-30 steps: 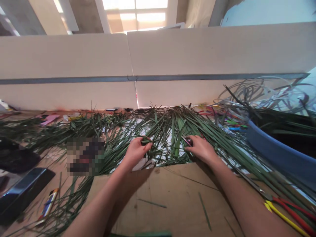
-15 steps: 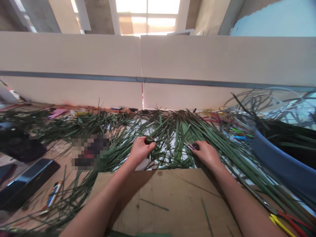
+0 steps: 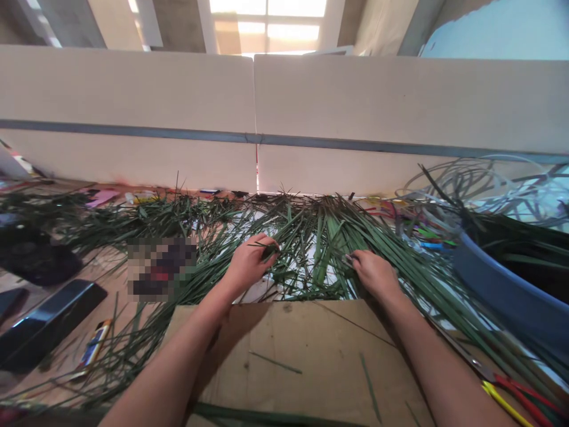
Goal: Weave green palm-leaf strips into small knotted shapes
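My left hand (image 3: 251,262) is closed, thumb and fingers pinching a dark green leaf strip (image 3: 269,252) above the heap of cut strips. To its right, my right hand (image 3: 377,276) is closed on a small metal tool (image 3: 349,258). Only a bit of that tool shows past the fingertips, so its exact kind is unclear. Long green leaf strips (image 3: 329,231) fan out beneath and beyond both hands over a white sheet. Under my forearms lies a wooden board (image 3: 288,344) with a few loose leaf bits on it.
Large scissors (image 3: 476,364) with red and yellow handles lie at the lower right, below a blue tub (image 3: 507,290) holding more leaves. Pale coiled strips (image 3: 480,178) sit behind it. At left are a dark glossy case (image 3: 57,320) and a lighter (image 3: 94,347). White panels (image 3: 133,89) stand behind.
My right hand has turned and drawn slightly right, so less of the metal tool shows. My left hand has moved a little up and left, still pinching the strip.
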Action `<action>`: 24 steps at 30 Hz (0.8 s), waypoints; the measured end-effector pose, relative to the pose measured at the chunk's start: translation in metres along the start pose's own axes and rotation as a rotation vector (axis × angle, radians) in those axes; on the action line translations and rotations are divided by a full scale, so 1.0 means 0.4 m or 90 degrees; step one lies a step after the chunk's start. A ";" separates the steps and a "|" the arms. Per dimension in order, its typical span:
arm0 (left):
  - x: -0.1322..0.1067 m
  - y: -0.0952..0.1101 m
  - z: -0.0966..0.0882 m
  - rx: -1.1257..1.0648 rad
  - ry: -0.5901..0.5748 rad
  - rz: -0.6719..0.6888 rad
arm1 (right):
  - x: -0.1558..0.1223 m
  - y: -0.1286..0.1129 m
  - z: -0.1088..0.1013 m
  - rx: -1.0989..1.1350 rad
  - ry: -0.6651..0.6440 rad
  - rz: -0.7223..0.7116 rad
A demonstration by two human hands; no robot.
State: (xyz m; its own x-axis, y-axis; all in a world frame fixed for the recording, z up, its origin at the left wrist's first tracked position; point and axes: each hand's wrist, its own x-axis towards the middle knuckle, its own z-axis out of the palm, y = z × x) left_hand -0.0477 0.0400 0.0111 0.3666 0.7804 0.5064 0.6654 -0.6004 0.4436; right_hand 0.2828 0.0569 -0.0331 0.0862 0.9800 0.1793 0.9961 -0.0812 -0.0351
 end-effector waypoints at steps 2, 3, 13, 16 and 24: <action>0.000 -0.009 0.000 0.009 -0.002 0.018 | 0.003 0.003 -0.007 0.058 0.046 0.015; 0.000 -0.012 0.000 0.010 -0.001 0.023 | 0.005 0.004 -0.010 0.099 0.066 0.018; 0.002 -0.016 -0.001 0.019 -0.010 0.034 | -0.007 -0.019 -0.011 0.187 -0.071 -0.110; 0.002 -0.014 -0.002 0.019 -0.019 0.031 | -0.008 -0.023 -0.010 0.181 -0.089 -0.079; 0.001 -0.016 -0.001 0.019 -0.023 0.036 | 0.008 -0.011 -0.013 0.439 -0.126 0.042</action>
State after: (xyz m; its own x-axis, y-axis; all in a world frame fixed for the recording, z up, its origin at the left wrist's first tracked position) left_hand -0.0520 0.0442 0.0086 0.4277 0.7514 0.5025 0.6612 -0.6391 0.3928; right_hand 0.2787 0.0596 -0.0271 0.0750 0.9969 -0.0242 0.7441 -0.0722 -0.6641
